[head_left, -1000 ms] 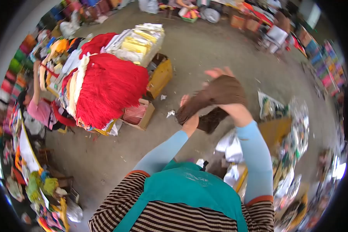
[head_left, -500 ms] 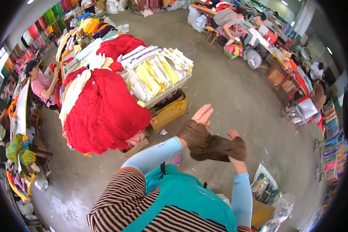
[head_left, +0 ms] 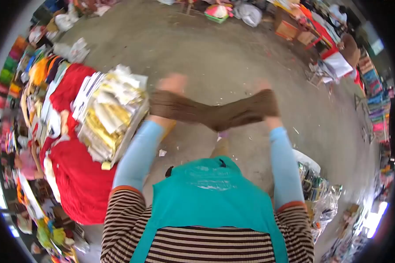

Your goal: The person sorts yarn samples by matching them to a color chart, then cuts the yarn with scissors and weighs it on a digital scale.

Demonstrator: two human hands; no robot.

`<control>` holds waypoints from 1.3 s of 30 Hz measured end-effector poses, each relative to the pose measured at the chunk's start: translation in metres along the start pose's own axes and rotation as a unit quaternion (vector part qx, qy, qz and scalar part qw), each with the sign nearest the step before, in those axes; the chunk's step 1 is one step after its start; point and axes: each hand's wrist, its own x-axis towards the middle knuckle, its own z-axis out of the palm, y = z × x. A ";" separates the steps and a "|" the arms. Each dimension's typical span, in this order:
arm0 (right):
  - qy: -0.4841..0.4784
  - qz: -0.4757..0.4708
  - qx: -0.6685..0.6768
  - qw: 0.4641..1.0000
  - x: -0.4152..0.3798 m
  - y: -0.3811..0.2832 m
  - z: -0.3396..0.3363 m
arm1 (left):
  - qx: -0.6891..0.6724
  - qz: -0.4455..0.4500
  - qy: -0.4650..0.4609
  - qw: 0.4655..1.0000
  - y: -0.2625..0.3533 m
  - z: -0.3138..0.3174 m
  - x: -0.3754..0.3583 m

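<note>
A brown skein of yarn (head_left: 215, 115) is stretched sideways in front of my body, looped around both my hands near the wrists. My left hand (head_left: 173, 82) pokes out above the skein's left loop, its fingers smeared by motion. Through the right loop passes my right hand (head_left: 263, 85), also blurred, so its finger pose does not show. The skein sags in the middle between them. Light blue sleeve covers (head_left: 138, 151) are on my forearms, and I wear a teal apron (head_left: 215, 186) over a striped shirt.
Left of me stands a pile of red yarn (head_left: 81, 179) beside a bin of yellow and white packets (head_left: 112, 114). Plastic-wrapped goods (head_left: 322, 193) lie by my right elbow. A loaded worktable (head_left: 316, 26) is at the far right. A person in pink (head_left: 27, 162) is at the left.
My hands have spread apart, pulling the brown skein wider and straighter. My view has turned right and down, so the red pile and packet bin sit farther left.
</note>
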 end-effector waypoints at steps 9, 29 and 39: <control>0.051 -0.094 -0.153 0.982 0.257 0.194 -0.008 | 0.216 -0.135 -0.046 0.966 -0.086 0.095 0.186; -0.135 0.096 0.395 0.904 0.748 0.109 0.151 | -0.013 -0.324 0.245 0.914 -0.358 0.077 0.471; -0.704 -0.030 0.195 0.682 0.806 0.001 0.400 | 0.098 -0.348 0.071 0.930 -0.521 0.050 0.644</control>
